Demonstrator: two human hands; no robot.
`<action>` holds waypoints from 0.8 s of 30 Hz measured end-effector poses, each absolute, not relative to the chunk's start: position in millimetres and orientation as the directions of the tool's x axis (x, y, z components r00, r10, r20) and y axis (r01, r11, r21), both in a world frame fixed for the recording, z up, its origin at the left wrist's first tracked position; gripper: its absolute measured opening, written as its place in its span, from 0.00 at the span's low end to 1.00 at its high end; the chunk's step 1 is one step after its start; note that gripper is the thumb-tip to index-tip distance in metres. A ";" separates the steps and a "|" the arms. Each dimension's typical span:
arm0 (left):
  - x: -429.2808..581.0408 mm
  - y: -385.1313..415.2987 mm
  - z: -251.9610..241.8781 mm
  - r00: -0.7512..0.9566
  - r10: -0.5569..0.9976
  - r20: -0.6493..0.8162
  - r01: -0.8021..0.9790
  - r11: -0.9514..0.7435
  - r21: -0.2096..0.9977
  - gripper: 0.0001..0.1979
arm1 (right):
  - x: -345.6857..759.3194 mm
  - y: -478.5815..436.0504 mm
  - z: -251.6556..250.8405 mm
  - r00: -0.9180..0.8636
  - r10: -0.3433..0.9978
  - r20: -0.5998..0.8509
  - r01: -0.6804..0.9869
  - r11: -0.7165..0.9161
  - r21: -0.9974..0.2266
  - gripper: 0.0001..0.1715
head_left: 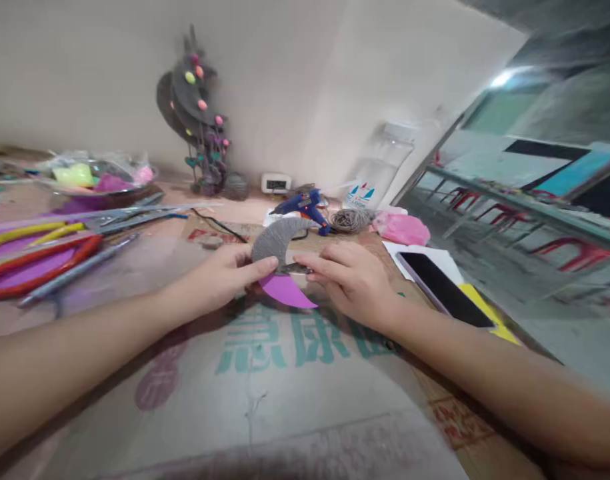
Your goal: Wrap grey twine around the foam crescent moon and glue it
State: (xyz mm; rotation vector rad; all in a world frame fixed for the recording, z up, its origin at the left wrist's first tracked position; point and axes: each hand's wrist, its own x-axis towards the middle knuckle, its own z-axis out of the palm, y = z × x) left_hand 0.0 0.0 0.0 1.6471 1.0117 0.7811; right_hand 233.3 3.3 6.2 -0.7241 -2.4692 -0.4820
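A crescent moon cutout (279,241) is held above the cardboard. Its upper part is wound with grey yarn, while the lower tip is bare purple. My left hand (229,270) grips its left outer edge between thumb and fingers. On the inner curve side, my right hand (347,273) is closed, its fingertips pinching grey yarn close to where the winding ends; the strand itself is blurred. A ball of grey yarn (352,220) lies just behind my right hand. Beside that ball, a blue glue gun (305,205) rests behind the crescent.
Red-handled scissors (45,267), yellow-handled scissors (32,237) and a pen (79,270) lie left. A bowl of pom-poms (95,183) and a decorated moon ornament (195,113) stand behind. At right are a clear bottle (382,167), pink bundle (402,228) and phone (445,288).
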 end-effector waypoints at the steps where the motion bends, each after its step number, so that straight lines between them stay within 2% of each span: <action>1: 0.5 0.3 0.4 0.438 0.899 0.019 0.235 -0.135 0.963 0.18 | 233.0 3.9 5.9 -0.726 0.394 0.564 0.578 0.794 0.189 0.17; 7: 2.0 0.3 3.0 0.439 0.899 -0.001 0.171 -0.082 0.982 0.15 | 232.2 4.7 5.1 -0.718 0.394 0.573 0.579 0.796 0.179 0.17; 16: 2.8 -1.6 5.0 0.453 0.891 -0.016 0.150 -0.059 0.987 0.14 | 230.2 5.0 5.9 -0.697 0.450 0.558 0.564 0.825 0.039 0.17; 24: 3.0 -0.9 3.8 0.465 0.885 -0.009 0.102 -0.043 0.994 0.14 | 231.9 5.4 4.5 -0.677 0.441 0.589 0.552 0.834 0.010 0.16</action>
